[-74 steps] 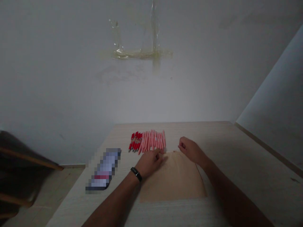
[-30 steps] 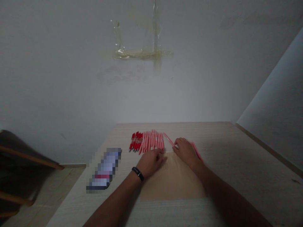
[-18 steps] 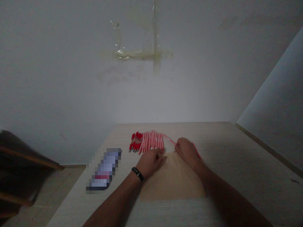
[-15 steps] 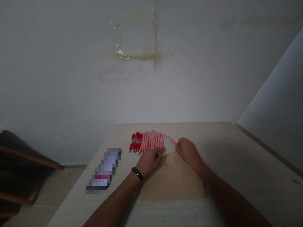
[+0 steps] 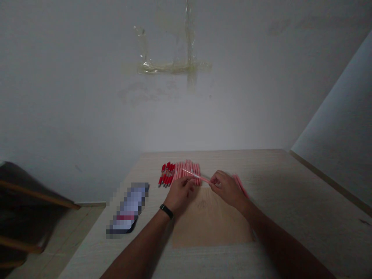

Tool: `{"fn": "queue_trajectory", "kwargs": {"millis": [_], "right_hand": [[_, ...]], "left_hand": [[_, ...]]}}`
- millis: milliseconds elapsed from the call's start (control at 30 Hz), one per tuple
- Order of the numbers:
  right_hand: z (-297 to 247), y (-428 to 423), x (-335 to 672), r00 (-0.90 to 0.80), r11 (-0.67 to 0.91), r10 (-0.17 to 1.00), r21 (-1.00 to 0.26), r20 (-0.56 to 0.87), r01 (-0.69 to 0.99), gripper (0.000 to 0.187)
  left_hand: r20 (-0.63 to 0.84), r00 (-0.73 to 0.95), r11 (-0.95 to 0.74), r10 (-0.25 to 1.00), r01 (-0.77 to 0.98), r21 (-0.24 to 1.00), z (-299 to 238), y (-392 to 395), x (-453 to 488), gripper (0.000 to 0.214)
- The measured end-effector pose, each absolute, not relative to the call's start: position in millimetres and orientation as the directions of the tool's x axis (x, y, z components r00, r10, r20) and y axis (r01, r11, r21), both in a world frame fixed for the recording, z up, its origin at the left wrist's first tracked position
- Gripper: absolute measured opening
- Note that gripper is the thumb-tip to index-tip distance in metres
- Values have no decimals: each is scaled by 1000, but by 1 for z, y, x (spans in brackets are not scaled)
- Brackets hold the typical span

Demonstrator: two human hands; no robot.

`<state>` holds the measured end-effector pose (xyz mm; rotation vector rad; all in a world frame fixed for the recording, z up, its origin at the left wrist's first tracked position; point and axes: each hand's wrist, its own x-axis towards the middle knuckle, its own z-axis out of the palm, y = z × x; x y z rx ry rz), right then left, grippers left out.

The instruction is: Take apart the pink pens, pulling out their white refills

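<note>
A row of several pink pens with red caps (image 5: 180, 173) lies side by side on the pale wooden table (image 5: 290, 201). Just in front of it sits a flat brown paper envelope (image 5: 210, 223). My right hand (image 5: 228, 188) is closed in a pinch on one pink pen (image 5: 196, 176), held slanted above the row. My left hand (image 5: 180, 193), with a black band on its wrist, is curled at the pen's left end by the envelope's top edge. Another pink pen (image 5: 240, 185) shows just behind my right hand.
A pixelated flat object (image 5: 129, 208) lies at the table's left edge. A dark wooden chair (image 5: 26, 213) stands at the far left. The grey wall (image 5: 174, 69) behind the table bears old tape marks.
My right hand picked a pink pen up on its side and swung it left over the row. My left hand lifted from the envelope's edge to meet the pen.
</note>
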<state>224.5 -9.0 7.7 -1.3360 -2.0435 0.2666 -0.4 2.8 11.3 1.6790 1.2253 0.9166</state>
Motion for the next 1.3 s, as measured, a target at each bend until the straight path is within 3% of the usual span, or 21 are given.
{"fn": "queue_trajectory", "kwargs": {"millis": [267, 733, 867, 1100, 1300], "right_hand": [[8, -11, 226, -351, 516, 853, -525, 386, 677, 8], [11, -17, 226, -570, 623, 771, -519, 284, 585, 11], [14, -17, 227, -535, 592, 798, -519, 277, 616, 13], [13, -13, 230, -425, 544, 839, -522, 338, 657, 11], [14, -14, 229, -457, 553, 832, -524, 314, 647, 16]], "left_hand": [[75, 155, -119, 985, 299, 947, 16, 6, -1, 36], [-4, 168, -19, 986, 131, 991, 2, 7, 3, 39], [-15, 168, -5, 986, 119, 993, 2, 6, 4, 36], [94, 212, -121, 973, 122, 985, 7, 2, 3, 27], [23, 214, -30, 977, 31, 999, 15, -1, 7, 24]]}}
